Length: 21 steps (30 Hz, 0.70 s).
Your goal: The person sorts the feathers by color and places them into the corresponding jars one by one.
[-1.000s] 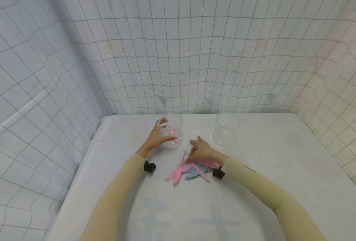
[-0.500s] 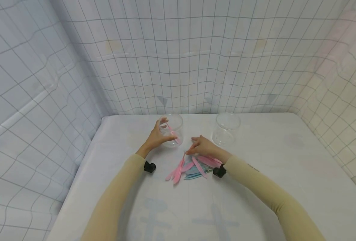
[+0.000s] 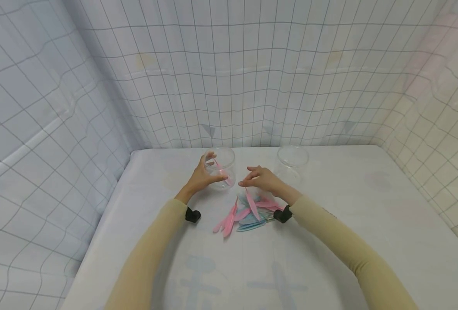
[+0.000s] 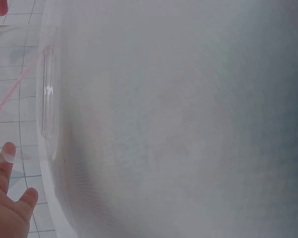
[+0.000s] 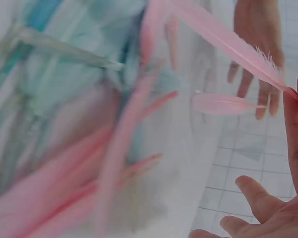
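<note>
One pink feather (image 3: 222,168) jarred, pink-and-blue pile (image 3: 249,220) left
My right fingers (image 3: 253,174) pinch another feather (image 3: 252,205); my left fingers (image 3: 218,177), spread wide, hold the jar (image 3: 232,165).

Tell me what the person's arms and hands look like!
Both arms wear long, snug, pale yellow sleeves. The right sleeve has a small dark marking, too tiny to read, and creases near the elbow. Each wrist wears a little black camera. The fingers are bare: no gloves.
</note>
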Tool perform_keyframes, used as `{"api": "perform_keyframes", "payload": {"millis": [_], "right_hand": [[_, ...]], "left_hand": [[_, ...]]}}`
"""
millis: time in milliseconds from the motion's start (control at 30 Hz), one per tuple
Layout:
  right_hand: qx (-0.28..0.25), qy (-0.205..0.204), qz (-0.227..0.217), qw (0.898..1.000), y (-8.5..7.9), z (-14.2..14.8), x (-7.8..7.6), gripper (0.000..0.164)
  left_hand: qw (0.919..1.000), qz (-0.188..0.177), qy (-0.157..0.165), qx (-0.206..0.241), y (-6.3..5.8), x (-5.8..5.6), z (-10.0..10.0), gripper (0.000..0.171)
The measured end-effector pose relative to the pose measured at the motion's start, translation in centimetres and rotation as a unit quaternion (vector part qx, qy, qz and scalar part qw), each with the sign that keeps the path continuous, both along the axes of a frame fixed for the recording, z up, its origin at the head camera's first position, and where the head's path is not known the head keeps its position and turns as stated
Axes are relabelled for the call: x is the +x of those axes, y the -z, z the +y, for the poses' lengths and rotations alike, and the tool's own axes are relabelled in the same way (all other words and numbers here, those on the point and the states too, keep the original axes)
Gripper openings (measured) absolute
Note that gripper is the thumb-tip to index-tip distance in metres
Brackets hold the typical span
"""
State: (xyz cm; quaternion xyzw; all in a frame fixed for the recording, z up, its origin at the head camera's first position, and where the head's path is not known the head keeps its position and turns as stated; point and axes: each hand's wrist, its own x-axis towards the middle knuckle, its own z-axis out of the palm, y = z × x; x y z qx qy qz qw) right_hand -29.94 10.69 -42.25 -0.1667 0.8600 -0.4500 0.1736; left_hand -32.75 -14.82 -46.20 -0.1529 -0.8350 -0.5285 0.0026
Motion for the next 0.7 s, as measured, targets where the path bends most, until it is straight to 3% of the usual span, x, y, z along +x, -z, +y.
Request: {"api": "perform_keyframes", "payload": {"millis": [267,500,700], "right_hand": [[-0.028,0.044,0.015,0.999,-2.9,-0.2,-0.8,0.037],[-0.057,0.071,0.006,0.996,-5.2,-0.9,-1.6,0.039],[-0.116,0.115,-0.005,0.986,-7.2,-2.2,-2.7,0.042]], "left_hand": [[0.9999,-0.010,0.001,0.006,-0.1,0.1,0.0,0.099],[0.9996,-0.010,0.023,0.012,-2.5,2.0,0.4,0.097],[0.9996,-0.012,0.018,0.018,-1.8,1.6,0.3,0.097]]}}
